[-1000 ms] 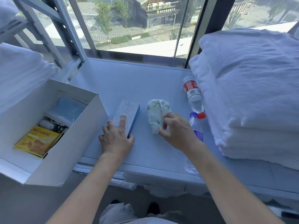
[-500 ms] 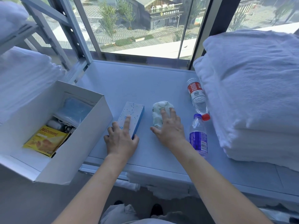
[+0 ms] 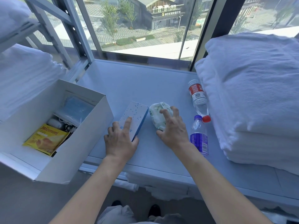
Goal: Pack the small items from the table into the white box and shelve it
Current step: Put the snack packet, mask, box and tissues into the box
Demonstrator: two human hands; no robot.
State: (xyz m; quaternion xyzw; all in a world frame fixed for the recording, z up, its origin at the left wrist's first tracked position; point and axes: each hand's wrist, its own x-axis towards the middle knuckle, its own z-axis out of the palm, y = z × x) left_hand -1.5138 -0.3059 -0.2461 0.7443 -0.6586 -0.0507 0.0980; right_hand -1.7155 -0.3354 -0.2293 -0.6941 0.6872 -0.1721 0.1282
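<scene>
A small blue speckled carton [image 3: 135, 114] lies on the table [image 3: 137, 83]. My left hand [image 3: 121, 139] rests on its near end, index finger straight along the top and thumb at its right side. Right of it lies a white and green soft packet [image 3: 157, 110]. My right hand [image 3: 173, 128] grips this packet, fingers curled over its far side and thumb at its near end. The open white box [image 3: 72, 152] hangs off the table's left edge and holds a yellow snack pack [image 3: 46, 139], a blue mask pack [image 3: 77, 109] and small dark items.
Two water bottles lie right of my right hand, one with a red cap [image 3: 198, 99], one with a purple label [image 3: 199, 136]. A tall stack of white towels [image 3: 252, 97] fills the right side. More towels [image 3: 24, 75] sit on a metal rack [image 3: 53, 16] at left. A window runs behind.
My right hand has slid forward over the soft packet and curled round it, and the packet has turned and bunched up. My left hand stays on the blue carton.
</scene>
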